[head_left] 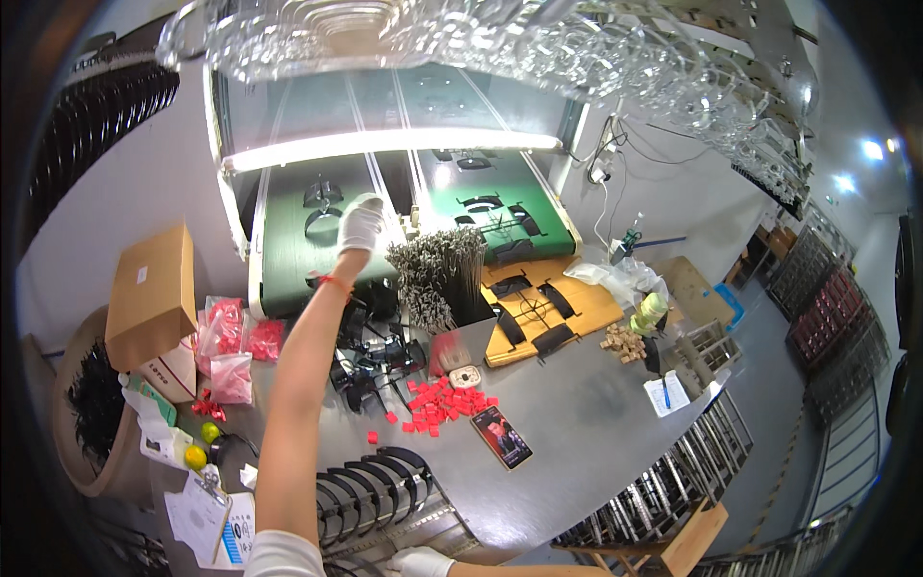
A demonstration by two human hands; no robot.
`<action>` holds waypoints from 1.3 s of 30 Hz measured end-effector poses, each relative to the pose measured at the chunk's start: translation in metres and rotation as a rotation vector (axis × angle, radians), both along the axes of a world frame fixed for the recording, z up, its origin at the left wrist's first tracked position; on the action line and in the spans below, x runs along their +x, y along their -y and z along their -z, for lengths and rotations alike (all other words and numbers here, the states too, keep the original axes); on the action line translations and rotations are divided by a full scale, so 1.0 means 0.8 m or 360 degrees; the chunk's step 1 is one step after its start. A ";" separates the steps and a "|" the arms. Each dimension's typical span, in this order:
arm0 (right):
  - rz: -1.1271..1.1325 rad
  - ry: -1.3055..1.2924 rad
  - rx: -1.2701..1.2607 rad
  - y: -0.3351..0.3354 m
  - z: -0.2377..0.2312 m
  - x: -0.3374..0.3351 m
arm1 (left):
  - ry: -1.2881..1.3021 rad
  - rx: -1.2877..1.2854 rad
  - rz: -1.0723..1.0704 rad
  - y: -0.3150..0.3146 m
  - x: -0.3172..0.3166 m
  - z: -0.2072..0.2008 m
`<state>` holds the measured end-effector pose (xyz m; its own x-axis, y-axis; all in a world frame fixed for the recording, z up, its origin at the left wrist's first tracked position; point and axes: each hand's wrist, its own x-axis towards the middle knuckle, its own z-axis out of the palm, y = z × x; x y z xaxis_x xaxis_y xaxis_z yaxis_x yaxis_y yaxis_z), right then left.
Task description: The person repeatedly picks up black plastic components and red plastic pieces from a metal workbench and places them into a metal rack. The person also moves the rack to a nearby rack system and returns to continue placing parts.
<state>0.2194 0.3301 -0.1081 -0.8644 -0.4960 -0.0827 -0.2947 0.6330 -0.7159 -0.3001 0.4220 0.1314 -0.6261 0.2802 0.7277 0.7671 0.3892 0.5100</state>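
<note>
My left hand [361,223], in a white glove, reaches far out over the green conveyor belt [279,260]. Beside it on the belt lies a black curved piece [322,222]. Its fingers are too indistinct to show whether they hold anything. My right hand [423,562], gloved too, is low at the bottom edge, next to a row of black curved bands [375,490] on a metal rack; its fingers are not clear. Below my left wrist, black parts [375,361] lie heaped on the grey table [567,423]. A bundle of thin wires [437,274] stands to their right.
Small red pieces [447,406] lie scattered near a phone [502,438]. A wooden board [534,308] carries black parts. At left are a cardboard box [149,293] and pink bags [231,375]. Clear hanging pieces [461,38] and a lamp tube [394,142] are overhead.
</note>
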 end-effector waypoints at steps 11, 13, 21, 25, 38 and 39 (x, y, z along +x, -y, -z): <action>-0.0523 0.0074 0.0057 -0.010 -0.053 -0.016 | -0.0083 0.1339 -0.0531 0.435 0.380 -0.062; -0.0616 -0.0024 -0.0003 -0.015 -0.085 -0.036 | -0.0025 0.1517 -0.1093 0.513 0.449 -0.025; -0.0667 -0.0846 -0.0018 0.050 -0.093 -0.229 | 0.1071 0.1408 -0.1794 0.561 0.594 0.237; -0.1081 -0.0919 0.0640 0.087 -0.056 -0.261 | 0.1040 0.1518 -0.1629 0.569 0.563 0.336; -0.1009 -0.0966 0.0650 0.086 -0.023 -0.261 | 0.1274 0.1794 -0.0858 0.582 0.464 0.369; -0.1016 -0.0965 0.0649 0.086 -0.024 -0.261 | 0.1277 0.1828 -0.0820 0.580 0.465 0.376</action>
<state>0.0106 0.2611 -0.0890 -0.3945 -0.9187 0.0190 -0.9158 0.3914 -0.0901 0.0719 -0.0419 -0.1695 -0.8056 -0.5628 -0.1849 0.0478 -0.3729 0.9267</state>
